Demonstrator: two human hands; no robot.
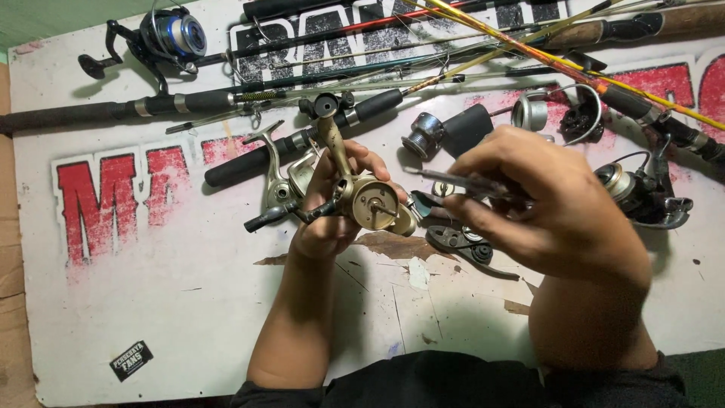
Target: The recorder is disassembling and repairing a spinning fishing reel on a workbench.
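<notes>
The left hand (332,204) clamps its fingers round a gold spinning reel (362,200) held above the bench (151,302). At its three o'clock, the right hand (544,204) pinches a thin tool (453,180). The reel appears stripped, its spool off.

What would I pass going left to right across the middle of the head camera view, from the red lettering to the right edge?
Red lettering → silver reel on the table → left hand holding the gold reel body → right hand gripping a thin tool → dark reel.
</notes>
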